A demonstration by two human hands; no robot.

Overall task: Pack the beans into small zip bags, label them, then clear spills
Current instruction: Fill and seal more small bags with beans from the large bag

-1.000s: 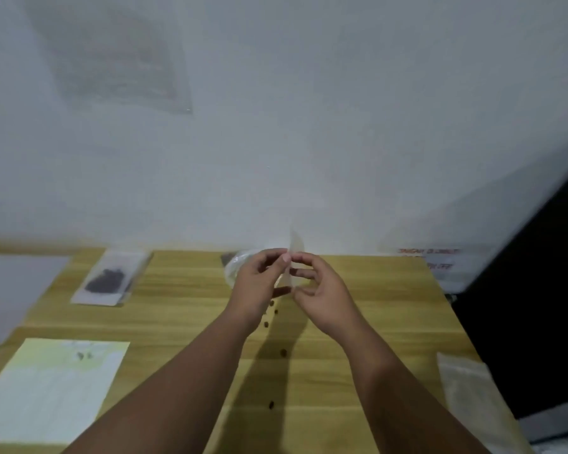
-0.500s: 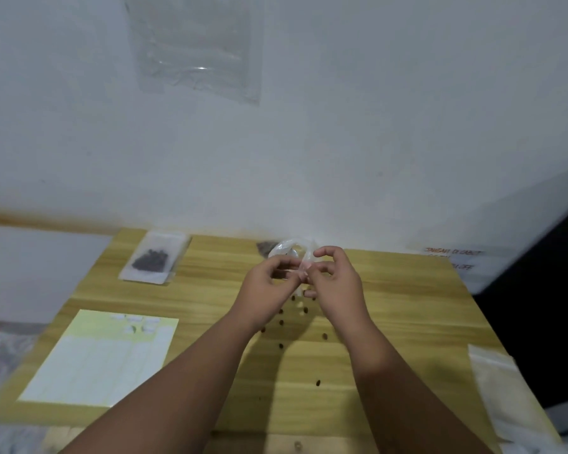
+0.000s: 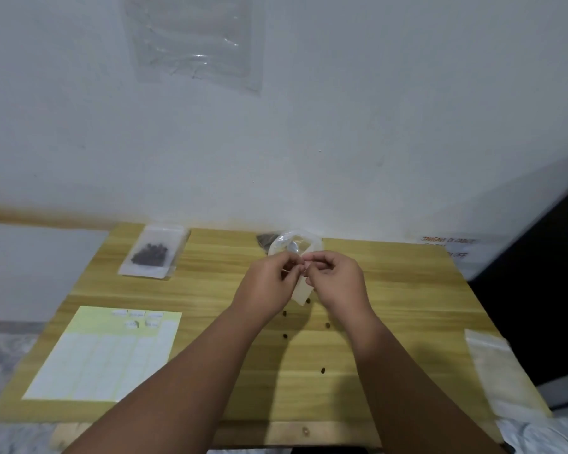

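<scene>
Small zip bag (image 3: 301,292), clear and seemingly unfilled, held above the middle of the wooden table (image 3: 407,306), its top edge pinched between both hands and its lower corner hanging free below them. Left hand (image 3: 266,283): thumb and curled fingers gripping the bag's top from the left. Right hand (image 3: 338,283): fingers curled likewise, pinching the same edge from the right; the fingertips of the two hands nearly meet. Loose beans (image 3: 285,336) lie scattered on the tabletop beneath and in front of the hands. Just behind the hands, a clear rounded plastic container (image 3: 292,245) near the table's far edge. Far left: a filled bag (image 3: 151,253) of dark beans, lying flat. Near left: a label sheet (image 3: 105,355). Right edge: a pile of empty bags (image 3: 492,365). On the wall above, a clear plastic sleeve (image 3: 194,37).
</scene>
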